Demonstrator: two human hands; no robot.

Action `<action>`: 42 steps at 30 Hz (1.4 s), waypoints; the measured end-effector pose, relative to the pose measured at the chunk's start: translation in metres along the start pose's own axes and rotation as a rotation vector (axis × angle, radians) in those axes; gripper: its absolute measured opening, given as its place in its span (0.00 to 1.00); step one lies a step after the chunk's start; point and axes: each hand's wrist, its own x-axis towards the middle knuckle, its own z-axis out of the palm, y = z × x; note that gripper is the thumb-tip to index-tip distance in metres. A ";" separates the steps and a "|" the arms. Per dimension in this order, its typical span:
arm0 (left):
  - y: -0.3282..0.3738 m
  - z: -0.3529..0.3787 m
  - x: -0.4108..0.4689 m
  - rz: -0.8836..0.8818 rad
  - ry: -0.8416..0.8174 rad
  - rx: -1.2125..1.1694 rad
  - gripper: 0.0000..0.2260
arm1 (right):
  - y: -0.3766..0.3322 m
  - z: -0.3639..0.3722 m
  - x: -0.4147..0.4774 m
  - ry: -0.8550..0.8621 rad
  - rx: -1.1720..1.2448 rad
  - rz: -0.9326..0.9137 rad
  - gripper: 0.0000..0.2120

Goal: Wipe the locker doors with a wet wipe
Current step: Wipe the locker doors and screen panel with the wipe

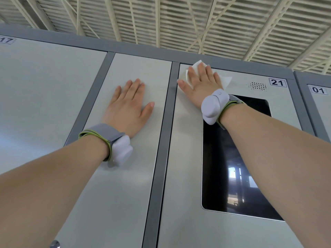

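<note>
White wet wipe (pixel 227 80) under right hand (pixel 201 86), door's top edge

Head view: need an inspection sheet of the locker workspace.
Surface: grey door 21 with a black screen and a speaker grille.
Job's things: wet wipe spread near the top of door 21, under the right hand.
Clutter: nothing seen.
Grippers: left hand flat on the neighbouring door, holding nothing; right hand presses the wipe with straight fingers. Both wrists wear strapped devices.
Cables: nothing seen.
Surroundings: slatted ceiling above; door 17 on the left.
</note>
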 end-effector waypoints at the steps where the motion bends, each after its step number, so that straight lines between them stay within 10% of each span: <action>1: 0.000 0.000 0.000 -0.001 -0.002 0.000 0.29 | 0.000 0.000 -0.001 0.000 -0.002 -0.022 0.33; 27: 0.000 0.000 0.000 0.004 -0.014 0.016 0.32 | -0.009 0.002 -0.014 -0.022 -0.022 -0.296 0.29; 34: 0.000 -0.001 0.001 0.004 -0.015 0.006 0.33 | -0.018 0.001 0.006 -0.001 0.012 -0.097 0.32; 42: -0.001 -0.001 0.001 -0.002 -0.009 -0.003 0.25 | -0.016 0.003 -0.030 -0.028 -0.009 -0.370 0.30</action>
